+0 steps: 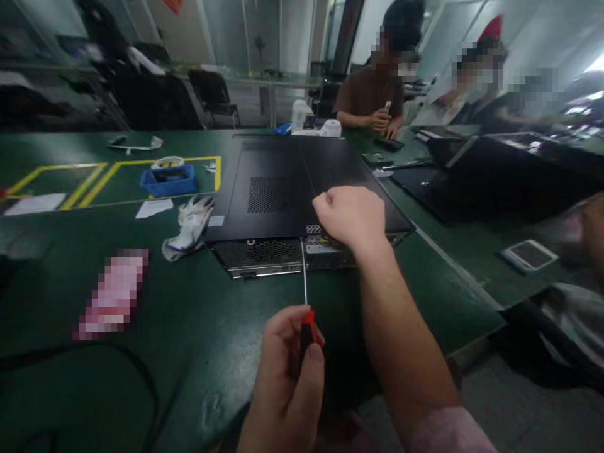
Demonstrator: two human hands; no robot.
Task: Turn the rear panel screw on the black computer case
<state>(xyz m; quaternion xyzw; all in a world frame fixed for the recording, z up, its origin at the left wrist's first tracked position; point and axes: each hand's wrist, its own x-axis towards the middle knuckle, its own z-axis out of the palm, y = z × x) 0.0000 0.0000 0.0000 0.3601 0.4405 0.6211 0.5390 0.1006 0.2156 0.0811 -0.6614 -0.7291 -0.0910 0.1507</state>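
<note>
Computer case (pixel 278 160) rests on green table (pixel 202 314), chair (pixel 211 91) beyond, left hand (pixel 285 380) pinching screwdriver (pixel 308 319), right hand (pixel 357 215) curled.

The green desk (pixel 189 327) carries a black computer case (pixel 283 157) just beyond the left hand (pixel 290 377) and beneath the right hand (pixel 356 214). Left of the hands lie white work gloves (pixel 192 226), a blurred pink item (pixel 117 286) and, farther off, a blue bin (pixel 170 184) and paper sheets (pixel 36 204). Yellow tape (pixel 100 185) marks the surface there. Well right of the hands lies a smartphone (pixel 529 255); a white bottle (pixel 299 116) stands beyond the case.
</note>
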